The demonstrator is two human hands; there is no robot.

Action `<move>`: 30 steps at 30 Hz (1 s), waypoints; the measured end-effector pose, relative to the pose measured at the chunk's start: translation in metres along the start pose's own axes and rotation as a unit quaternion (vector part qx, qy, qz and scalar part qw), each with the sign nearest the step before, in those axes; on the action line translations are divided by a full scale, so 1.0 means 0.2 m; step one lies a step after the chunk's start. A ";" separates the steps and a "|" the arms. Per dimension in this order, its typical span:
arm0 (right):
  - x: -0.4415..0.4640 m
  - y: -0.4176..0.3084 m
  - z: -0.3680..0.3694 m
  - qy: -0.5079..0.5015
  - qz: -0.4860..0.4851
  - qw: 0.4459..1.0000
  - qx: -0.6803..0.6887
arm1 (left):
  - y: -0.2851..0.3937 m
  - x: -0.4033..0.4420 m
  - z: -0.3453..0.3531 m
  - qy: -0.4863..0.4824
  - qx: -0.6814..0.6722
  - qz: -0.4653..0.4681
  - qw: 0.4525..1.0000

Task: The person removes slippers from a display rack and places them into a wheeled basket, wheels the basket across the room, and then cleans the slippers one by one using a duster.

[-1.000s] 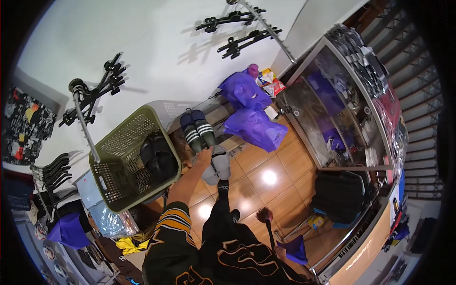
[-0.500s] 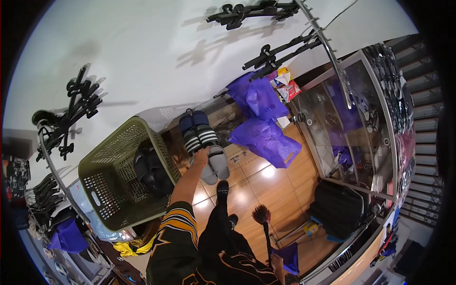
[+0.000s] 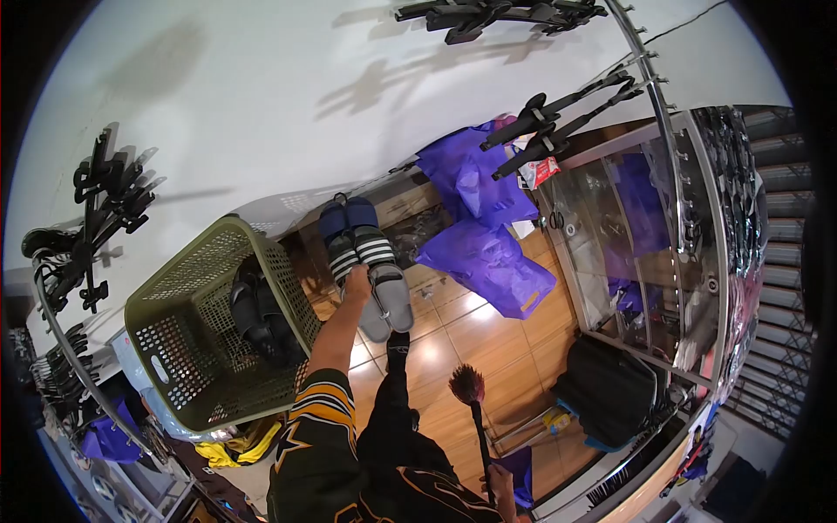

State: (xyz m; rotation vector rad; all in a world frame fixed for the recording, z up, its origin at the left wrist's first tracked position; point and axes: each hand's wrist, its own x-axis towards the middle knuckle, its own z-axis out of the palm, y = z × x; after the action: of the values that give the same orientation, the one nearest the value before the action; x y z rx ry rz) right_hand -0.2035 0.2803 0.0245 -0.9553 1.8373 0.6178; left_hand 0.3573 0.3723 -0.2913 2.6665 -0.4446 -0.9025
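My left hand (image 3: 356, 283) is closed at the strap of the left slide in a pair of grey slide sandals (image 3: 394, 298). Just beyond it are black slides with white stripes (image 3: 377, 250), then a navy pair (image 3: 360, 213), all lined up in a row. My right hand (image 3: 500, 485), low in the view, grips the black handle of a duster (image 3: 468, 383) whose dark bristly head points up. Left of my left arm stands an olive perforated basket (image 3: 192, 266) with black sandals (image 3: 260, 314) inside.
Purple bags (image 3: 490, 266) lie beside the slides on the tiled floor (image 3: 453, 349). A glass cabinet (image 3: 645, 253) stands on the right, with a black folding chair (image 3: 606, 388) below it. Rails with black hangers (image 3: 562, 131) jut from the wall. A yellow cloth (image 3: 240, 449) lies below the basket.
The view has shifted a little. My left hand stays at the grey slide's strap, and the duster in my right hand has moved slightly left and up.
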 end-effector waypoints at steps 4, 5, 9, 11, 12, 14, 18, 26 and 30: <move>0.06 0.02 -0.01 0.010 0.016 1.000 -0.018 | 0.02 0.03 -0.07 0.010 0.000 -0.041 0.999; 0.08 0.03 -0.02 0.010 0.015 1.000 -0.020 | 0.03 0.03 -0.09 0.020 -0.022 -0.059 0.998; 0.07 0.02 -0.03 0.000 -0.007 1.000 -0.006 | 0.02 0.04 -0.11 0.104 -0.061 -0.036 0.992; 0.06 -0.01 -0.05 -0.001 -0.012 1.000 -0.004 | 0.02 0.07 -0.10 0.105 -0.071 -0.058 0.990; 0.07 -0.01 -0.05 0.009 -0.014 1.000 -0.009 | 0.00 0.09 -0.08 0.110 -0.067 -0.065 0.990; 0.08 0.00 -0.05 0.014 -0.014 1.000 -0.015 | -0.05 0.09 -0.01 0.114 -0.101 -0.085 0.985; 0.11 -0.03 -0.05 0.000 -0.042 0.999 -0.029 | -0.01 0.03 -0.02 0.121 -0.176 -0.096 0.972; 0.12 -0.03 -0.01 -0.048 -0.100 0.994 -0.021 | 0.20 -0.51 0.37 0.216 -0.166 0.067 0.960; 0.19 0.08 -0.02 -0.052 -0.135 0.989 -0.019 | 0.27 -1.02 0.48 -0.047 -0.170 0.096 0.980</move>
State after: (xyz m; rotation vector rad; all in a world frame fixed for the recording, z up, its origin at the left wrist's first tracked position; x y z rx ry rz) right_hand -0.2291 0.2733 -0.0081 -1.1529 1.5752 0.5256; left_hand 0.1318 0.3834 -0.2353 2.2376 -0.5068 -0.9531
